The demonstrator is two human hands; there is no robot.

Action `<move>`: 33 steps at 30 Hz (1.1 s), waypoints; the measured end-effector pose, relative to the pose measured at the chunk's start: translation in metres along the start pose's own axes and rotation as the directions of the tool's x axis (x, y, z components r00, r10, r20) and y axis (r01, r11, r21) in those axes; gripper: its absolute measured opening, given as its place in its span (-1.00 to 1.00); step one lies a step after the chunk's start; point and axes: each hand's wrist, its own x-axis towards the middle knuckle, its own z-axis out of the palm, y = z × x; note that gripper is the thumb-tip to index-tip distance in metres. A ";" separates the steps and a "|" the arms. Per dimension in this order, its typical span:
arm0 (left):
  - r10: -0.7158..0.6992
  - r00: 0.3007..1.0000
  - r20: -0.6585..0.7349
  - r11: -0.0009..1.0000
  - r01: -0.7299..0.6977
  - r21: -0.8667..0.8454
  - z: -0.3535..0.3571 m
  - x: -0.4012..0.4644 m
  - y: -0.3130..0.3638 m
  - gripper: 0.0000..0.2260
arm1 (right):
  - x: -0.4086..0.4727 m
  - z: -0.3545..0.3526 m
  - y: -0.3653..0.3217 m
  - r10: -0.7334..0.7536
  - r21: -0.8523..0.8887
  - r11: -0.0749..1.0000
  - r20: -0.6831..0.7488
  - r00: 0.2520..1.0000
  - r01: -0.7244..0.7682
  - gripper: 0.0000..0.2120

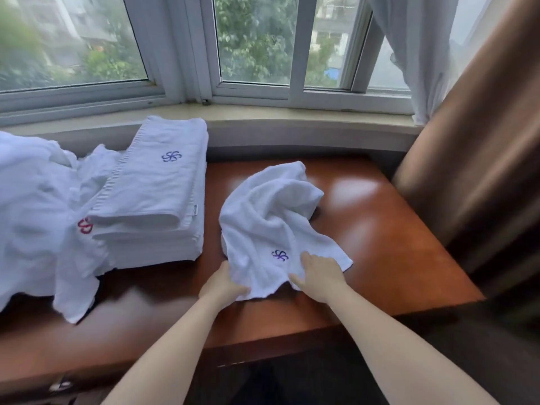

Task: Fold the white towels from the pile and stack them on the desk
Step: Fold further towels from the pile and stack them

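Soft terry-cloth towel lies crumpled on the glossy, smooth wooden desk.

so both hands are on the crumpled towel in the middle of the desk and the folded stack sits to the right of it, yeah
Not quite. The head view shows the folded stack to the left of the crumpled towel, not the right. The rest holds: the left hand and right hand are both on that towel's near edge, on the desk.
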 end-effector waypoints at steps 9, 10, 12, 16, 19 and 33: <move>0.058 0.994 0.094 0.976 -0.076 0.204 0.003 0.002 -0.009 -0.73 | -0.015 0.018 -0.016 -0.067 -0.124 0.990 0.001 0.998 0.066 -0.45; 0.056 0.991 0.122 0.956 -0.088 0.281 0.003 0.004 -0.009 -0.75 | -0.018 0.021 -0.013 -0.087 -0.066 0.994 0.016 0.996 0.087 -0.43; 0.031 0.985 0.168 0.936 -0.088 0.341 0.008 0.009 -0.007 -0.68 | -0.025 0.019 -0.009 -0.020 0.080 0.997 0.058 0.998 0.015 -0.39; -0.199 0.955 0.219 0.971 0.162 0.178 0.003 0.012 -0.001 -0.26 | -0.024 -0.002 -0.005 0.092 -0.051 0.995 0.003 0.996 -0.091 -0.40; -0.340 0.901 0.270 0.902 0.231 0.365 -0.014 0.016 0.003 -0.15 | -0.023 -0.012 0.004 0.208 -0.054 0.977 0.011 0.978 -0.207 -0.37; -0.103 0.956 -0.275 0.976 0.044 -0.211 -0.005 0.080 0.022 -0.54 | 0.023 0.006 0.034 0.539 0.386 0.771 0.026 0.842 -0.506 -0.59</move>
